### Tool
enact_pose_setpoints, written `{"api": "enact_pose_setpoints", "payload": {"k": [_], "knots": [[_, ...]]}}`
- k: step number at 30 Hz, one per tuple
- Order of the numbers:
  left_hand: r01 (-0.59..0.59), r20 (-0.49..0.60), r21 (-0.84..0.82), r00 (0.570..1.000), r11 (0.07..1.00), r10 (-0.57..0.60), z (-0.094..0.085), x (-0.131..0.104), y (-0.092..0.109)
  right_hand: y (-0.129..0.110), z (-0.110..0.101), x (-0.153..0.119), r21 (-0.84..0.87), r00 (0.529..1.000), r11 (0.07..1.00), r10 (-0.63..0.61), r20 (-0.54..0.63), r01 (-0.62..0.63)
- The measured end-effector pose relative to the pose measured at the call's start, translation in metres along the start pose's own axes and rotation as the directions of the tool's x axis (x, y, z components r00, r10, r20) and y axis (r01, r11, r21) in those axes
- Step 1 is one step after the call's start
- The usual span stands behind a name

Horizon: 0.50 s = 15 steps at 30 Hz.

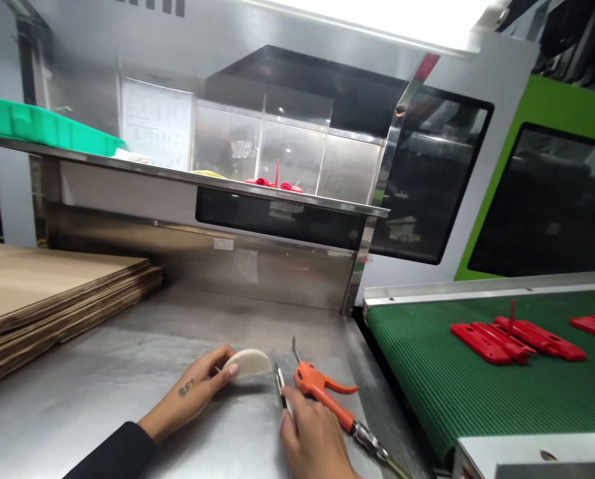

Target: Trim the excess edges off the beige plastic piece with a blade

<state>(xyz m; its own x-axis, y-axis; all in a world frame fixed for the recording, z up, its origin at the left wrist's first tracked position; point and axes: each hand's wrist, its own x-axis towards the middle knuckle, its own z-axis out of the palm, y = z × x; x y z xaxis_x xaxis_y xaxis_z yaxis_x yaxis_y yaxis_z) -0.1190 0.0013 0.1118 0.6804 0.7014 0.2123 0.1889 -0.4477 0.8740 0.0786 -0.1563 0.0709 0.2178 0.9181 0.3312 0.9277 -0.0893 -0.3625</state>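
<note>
My left hand (211, 372) is closed on the edge of a cream-coloured, thin disc-like pad (250, 363), which it keeps tilted just over the steel table (128, 392). Under the curled fingers of my right hand (312, 432) is a slim dark-and-silver tool (279, 384), its narrow end pointing away from me. Its exact kind cannot be made out, and the hand covers its rear part. Right beside that hand lies an orange air blow gun (322, 389), with its bent metal nozzle pointing away and a hose fitting towards me.
Stacked cardboard sheets (62, 293) lie at the left. On the right, a green conveyor belt (427, 372) carries red moulded parts (517, 339). A raised steel shelf (178, 177) crosses behind, bearing a green tray (42, 125) and more red parts (277, 184).
</note>
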Motion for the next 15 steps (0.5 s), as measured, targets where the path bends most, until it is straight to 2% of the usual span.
{"api": "enact_pose_setpoints", "payload": {"k": [4, 7, 11, 15], "knots": [[0.04, 0.071, -0.227, 0.997, 0.973, -0.024, 0.003, 0.001, 0.003, 0.001, -0.012, 0.003, 0.118, 1.0, 0.993, -0.004, 0.015, 0.002], [0.064, 0.149, -0.299, 0.989, 0.952, -0.02, 0.013, -0.003, 0.006, 0.001, -0.021, 0.005, 0.27, 1.0, 0.963, 0.009, -0.015, -0.004], [0.056, 0.257, -0.338, 0.966, 0.94, 0.035, 0.028, -0.01, 0.009, 0.0, -0.022, 0.006, 0.494, 0.999, 0.869, -0.025, 0.019, 0.012], [0.045, 0.299, -0.408, 0.95, 0.912, 0.087, 0.035, -0.013, 0.005, 0.001, -0.016, 0.006, 0.692, 0.995, 0.722, -0.062, 0.072, -0.005]]}}
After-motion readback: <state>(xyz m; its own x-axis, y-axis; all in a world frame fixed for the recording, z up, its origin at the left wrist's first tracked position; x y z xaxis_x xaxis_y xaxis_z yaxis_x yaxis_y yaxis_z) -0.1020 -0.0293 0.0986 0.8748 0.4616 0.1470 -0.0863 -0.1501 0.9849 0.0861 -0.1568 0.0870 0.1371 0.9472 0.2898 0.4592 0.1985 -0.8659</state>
